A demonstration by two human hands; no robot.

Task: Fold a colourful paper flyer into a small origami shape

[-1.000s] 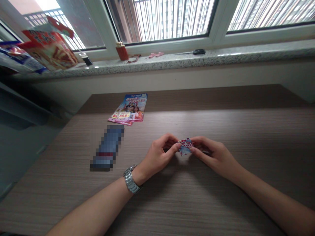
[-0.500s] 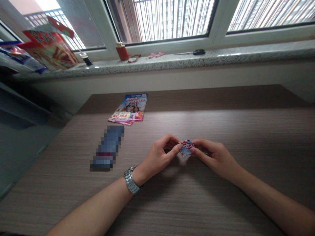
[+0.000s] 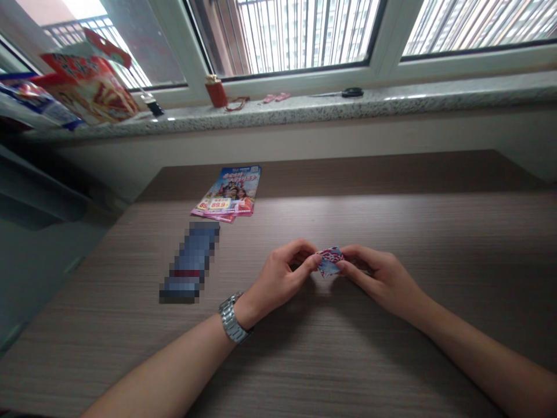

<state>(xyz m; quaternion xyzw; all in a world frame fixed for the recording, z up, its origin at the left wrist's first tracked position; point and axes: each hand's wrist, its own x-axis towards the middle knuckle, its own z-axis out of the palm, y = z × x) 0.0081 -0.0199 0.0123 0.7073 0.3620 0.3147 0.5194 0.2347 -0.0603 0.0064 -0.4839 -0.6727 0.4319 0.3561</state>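
A small folded piece of printed paper (image 3: 330, 262), blue, red and white, is held just above the table between my two hands. My left hand (image 3: 291, 268), with a silver watch (image 3: 234, 318) on its wrist, pinches the paper's left corner between thumb and fingers. On the other side, my right hand (image 3: 378, 277) grips the right edge the same way. The fingertips behind the paper are partly hidden. Farther off to the left lies a small stack of colourful flyers (image 3: 235, 191) with similar colours.
A blurred-out dark blue flat object (image 3: 191, 261) lies left of my hands on the wood-grain table (image 3: 413, 226). Along the stone windowsill (image 3: 304, 110) are snack bags (image 3: 91, 87), a red lighter-like item (image 3: 216, 92), pink pieces (image 3: 276, 97) and black-handled scissors (image 3: 351, 92).
Almost nothing differs. The folded paper and the fingers holding it have shifted very slightly; both hands keep their pinch.
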